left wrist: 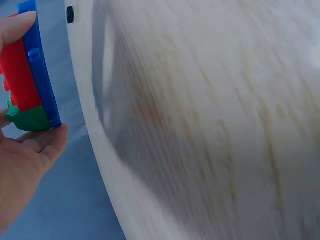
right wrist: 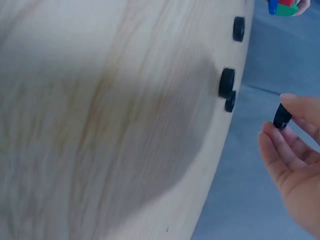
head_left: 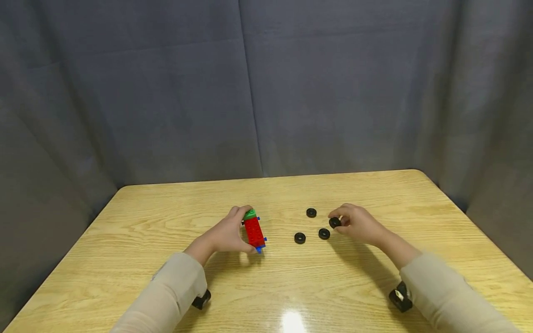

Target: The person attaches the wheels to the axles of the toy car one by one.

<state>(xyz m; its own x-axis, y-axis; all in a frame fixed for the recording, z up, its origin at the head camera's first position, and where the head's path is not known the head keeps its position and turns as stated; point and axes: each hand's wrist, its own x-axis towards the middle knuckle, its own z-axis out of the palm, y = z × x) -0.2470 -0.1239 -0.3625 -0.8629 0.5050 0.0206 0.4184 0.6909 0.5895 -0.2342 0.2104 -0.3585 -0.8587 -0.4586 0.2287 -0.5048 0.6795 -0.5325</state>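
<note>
My left hand (head_left: 226, 233) grips a toy car body (head_left: 254, 231) by its two ends, thumb at the near end. Red studded bricks sit on its blue base (left wrist: 41, 75), with a green brick (left wrist: 31, 118) at the far end. Small blue pegs stick out along its side, with no wheel on the pegs that show. On the right, my right hand (head_left: 361, 225) pinches a black toy wheel (head_left: 335, 223) between thumb and fingers, raised above the table in the right wrist view. Close by lie three similar wheels: one farther back (head_left: 311, 212), two nearer (head_left: 324, 233).
The wooden table (head_left: 166, 208) has rounded far corners. Grey curtains (head_left: 187, 101) hang behind it and along both sides. Black devices are strapped at both wrists, below the left sleeve (head_left: 176, 277) and the right sleeve (head_left: 433, 275).
</note>
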